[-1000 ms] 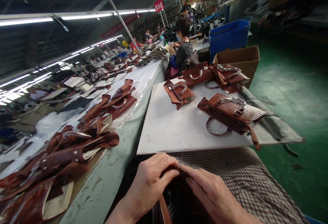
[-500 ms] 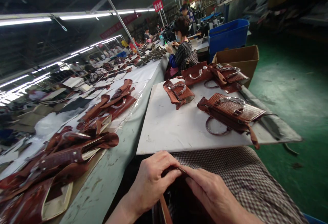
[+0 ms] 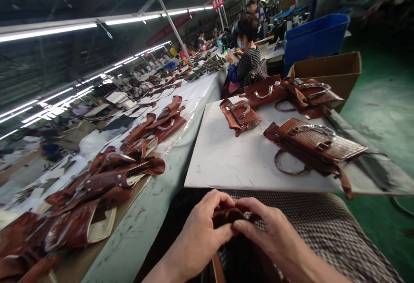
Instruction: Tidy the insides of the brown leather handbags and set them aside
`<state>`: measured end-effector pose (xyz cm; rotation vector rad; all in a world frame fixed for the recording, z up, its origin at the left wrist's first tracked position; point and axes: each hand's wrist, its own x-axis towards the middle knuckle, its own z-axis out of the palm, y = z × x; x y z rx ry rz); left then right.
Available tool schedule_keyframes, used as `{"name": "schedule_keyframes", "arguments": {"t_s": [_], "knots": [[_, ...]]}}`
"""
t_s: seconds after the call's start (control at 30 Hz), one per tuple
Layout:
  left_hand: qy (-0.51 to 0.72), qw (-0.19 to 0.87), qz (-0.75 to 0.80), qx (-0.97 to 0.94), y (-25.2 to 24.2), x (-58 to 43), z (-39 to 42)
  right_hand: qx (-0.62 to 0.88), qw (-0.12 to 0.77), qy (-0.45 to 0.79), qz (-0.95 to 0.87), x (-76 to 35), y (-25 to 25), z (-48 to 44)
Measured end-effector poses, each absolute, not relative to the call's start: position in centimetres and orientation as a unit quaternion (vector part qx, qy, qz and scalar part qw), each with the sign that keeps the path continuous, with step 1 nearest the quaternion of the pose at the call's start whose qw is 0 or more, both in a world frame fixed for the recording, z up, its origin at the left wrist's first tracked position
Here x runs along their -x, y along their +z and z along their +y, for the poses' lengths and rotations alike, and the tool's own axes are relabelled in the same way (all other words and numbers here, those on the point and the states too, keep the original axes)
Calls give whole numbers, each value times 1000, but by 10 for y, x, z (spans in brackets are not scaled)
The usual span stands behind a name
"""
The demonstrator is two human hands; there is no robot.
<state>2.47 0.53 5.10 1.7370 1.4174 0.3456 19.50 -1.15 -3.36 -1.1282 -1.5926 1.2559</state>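
Heaped at left on the long table (image 3: 145, 227): brown leather parts (image 3: 106, 183). Low centre, pinched tight between fingers of left hand (image 3: 197, 235) and right hand (image 3: 274, 240): dark leather piece (image 3: 228, 217), just below the near edge of the white board (image 3: 233, 162). Beyond, on that board, crocodile-grain handbags (image 3: 318, 145); open green floor (image 3: 381, 97) at right.
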Motion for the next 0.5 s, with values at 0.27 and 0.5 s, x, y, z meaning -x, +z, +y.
{"name": "schedule_keyframes", "arguments": {"t_s": [0.27, 0.5], "knots": [[159, 377, 629, -661, 49, -7, -20, 414, 418, 503, -634, -189, -41, -9], [158, 401, 628, -648, 45, 1, -22, 406, 387, 542, -626, -188, -37, -7]]}}
